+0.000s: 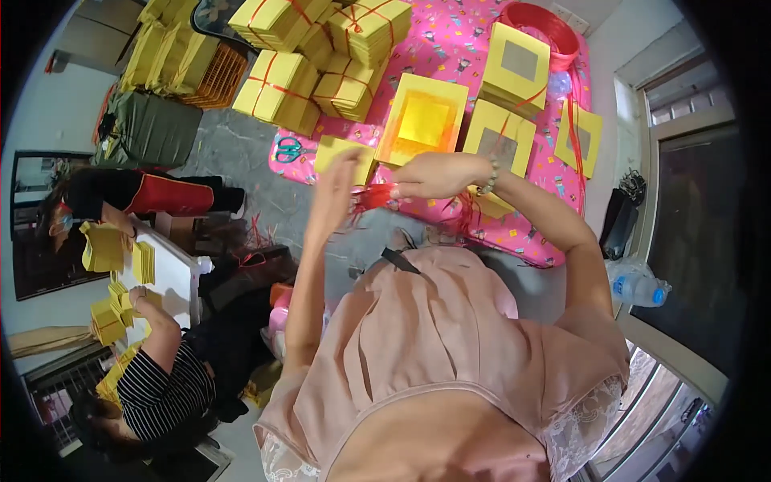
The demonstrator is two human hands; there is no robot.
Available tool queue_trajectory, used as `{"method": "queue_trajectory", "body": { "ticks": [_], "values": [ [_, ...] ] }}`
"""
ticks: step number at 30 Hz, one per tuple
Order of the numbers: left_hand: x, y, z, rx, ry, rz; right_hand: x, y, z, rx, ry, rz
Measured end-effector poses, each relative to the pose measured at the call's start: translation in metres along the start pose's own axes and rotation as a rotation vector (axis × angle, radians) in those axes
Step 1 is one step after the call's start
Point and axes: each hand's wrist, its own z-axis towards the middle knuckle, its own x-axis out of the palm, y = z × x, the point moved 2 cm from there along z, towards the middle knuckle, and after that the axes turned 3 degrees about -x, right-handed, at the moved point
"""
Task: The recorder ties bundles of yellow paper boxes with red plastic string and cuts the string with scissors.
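Note:
Near the table's front edge, my right hand [442, 175] pinches a bundle of thin red plastic ribbon [374, 196], its palm turned down and a bead bracelet on its wrist. Just left of the bundle is my left hand [336, 189], slightly blurred, with its fingers stretched out and away from me. Loose ends of the ribbon come close to its edge; whether they touch is unclear. Beyond my hands lies a stack of yellow paper [423, 120] with an orange-bordered top sheet. A smaller yellow stack [344, 159] sits behind my left hand.
Ribbon-tied yellow paper bundles [277, 90] are piled at the far left of the pink patterned table [450, 40]. Teal-handled scissors [291, 149] rest at its left edge. Stacks with grey squares [499, 138] and a red basin [546, 32] stand right. Two people work at a white table [173, 273].

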Motion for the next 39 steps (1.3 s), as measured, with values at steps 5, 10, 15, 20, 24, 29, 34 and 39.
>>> {"method": "queue_trajectory", "body": {
  "ticks": [5, 10, 15, 20, 24, 29, 34, 39],
  "values": [
    [0.023, -0.016, -0.012, -0.264, 0.271, -0.192, 0.002, 0.010, 0.010, 0.052, 0.025, 0.127],
    [-0.003, 0.016, -0.038, -0.069, -0.040, 0.245, 0.012, -0.009, -0.028, 0.226, 0.174, 0.274],
    [-0.068, 0.112, -0.073, -0.138, -0.247, 0.434, 0.010, -0.034, -0.077, 0.114, -0.016, 0.055],
    [-0.089, 0.146, -0.095, -0.150, -0.157, 0.637, 0.000, -0.022, -0.081, 0.246, 0.023, 0.036],
    [-0.055, 0.076, -0.034, -0.018, -0.119, 0.359, -0.001, 0.003, -0.053, 0.283, 0.009, -0.205],
    [0.038, -0.020, -0.015, -0.114, 0.601, -0.041, 0.002, 0.031, -0.015, 0.330, 0.094, -0.328],
    [0.034, -0.016, -0.030, -0.025, 0.541, 0.033, 0.010, 0.014, -0.034, 0.206, 0.146, -0.189],
    [0.006, 0.060, -0.057, 0.024, 0.345, 0.260, 0.014, -0.036, -0.075, 0.308, 0.014, -0.199]
  ]
}}
